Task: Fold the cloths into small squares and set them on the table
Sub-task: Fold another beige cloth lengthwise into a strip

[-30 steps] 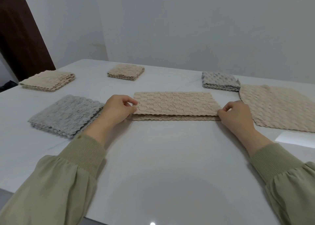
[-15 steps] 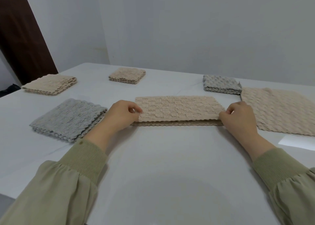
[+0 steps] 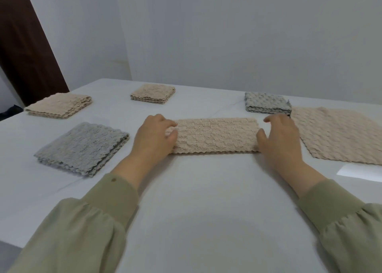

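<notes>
A beige textured cloth [image 3: 215, 135] lies folded in half as a long rectangle on the white table [image 3: 196, 200], straight ahead of me. My left hand [image 3: 154, 137] rests on its left end, fingers spread over the top layer and thumb on the fabric. At the right end is my right hand [image 3: 279, 138], fingers apart and slightly raised, thumb touching the cloth's edge. Neither hand pinches the cloth. A flat unfolded beige cloth [image 3: 339, 134] lies to the right.
Folded squares sit around: a grey one [image 3: 82, 146] at near left, a beige one [image 3: 60, 105] at far left, a beige one [image 3: 153, 94] at the back, a small grey one [image 3: 267, 103] at back right. A white paper [image 3: 361, 170] lies at the right. A dark door [image 3: 24, 45] stands left.
Both hands let go of the cloth's near edge, which now lies flat and aligned, and moved up onto its left and right ends with fingers spread.
</notes>
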Action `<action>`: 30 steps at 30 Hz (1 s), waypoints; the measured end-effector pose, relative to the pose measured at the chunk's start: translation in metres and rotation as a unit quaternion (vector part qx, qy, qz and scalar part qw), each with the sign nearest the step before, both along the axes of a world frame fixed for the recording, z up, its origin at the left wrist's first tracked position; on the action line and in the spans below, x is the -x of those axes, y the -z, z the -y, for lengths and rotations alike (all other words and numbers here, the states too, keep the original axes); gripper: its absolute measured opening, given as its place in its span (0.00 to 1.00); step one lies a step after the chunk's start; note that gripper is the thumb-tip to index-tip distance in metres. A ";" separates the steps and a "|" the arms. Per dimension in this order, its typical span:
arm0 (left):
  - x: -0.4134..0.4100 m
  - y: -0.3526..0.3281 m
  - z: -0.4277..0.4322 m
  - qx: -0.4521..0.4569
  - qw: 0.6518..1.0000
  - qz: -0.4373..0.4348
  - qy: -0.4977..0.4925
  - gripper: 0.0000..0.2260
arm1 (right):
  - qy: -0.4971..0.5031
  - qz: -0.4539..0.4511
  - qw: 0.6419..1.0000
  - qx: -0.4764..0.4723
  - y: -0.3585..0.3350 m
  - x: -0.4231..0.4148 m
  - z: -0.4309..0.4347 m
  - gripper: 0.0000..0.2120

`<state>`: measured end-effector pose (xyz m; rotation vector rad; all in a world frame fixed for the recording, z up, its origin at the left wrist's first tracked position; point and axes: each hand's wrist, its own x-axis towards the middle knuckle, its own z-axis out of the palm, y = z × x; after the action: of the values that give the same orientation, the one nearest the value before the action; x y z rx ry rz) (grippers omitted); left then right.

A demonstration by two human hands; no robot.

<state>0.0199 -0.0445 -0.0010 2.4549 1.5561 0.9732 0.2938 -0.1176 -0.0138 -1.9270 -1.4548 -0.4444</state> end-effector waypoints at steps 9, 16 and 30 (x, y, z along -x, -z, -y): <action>-0.044 0.009 -0.009 0.112 0.983 -0.141 0.036 0.20 | -0.070 -0.010 0.978 0.198 0.005 0.036 -0.025 0.18; -0.075 0.013 -0.035 0.084 0.983 -0.156 0.044 0.20 | -0.136 -0.027 0.976 0.168 -0.003 0.062 -0.064 0.20; -0.058 0.021 -0.056 0.173 0.951 -0.252 0.037 0.23 | 0.010 -0.019 0.935 0.355 0.010 0.013 -0.067 0.28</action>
<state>0.0781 0.0120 -0.0223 2.5861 1.5691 0.0331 0.2804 -0.0511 -0.0234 -2.4779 -1.7184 0.1490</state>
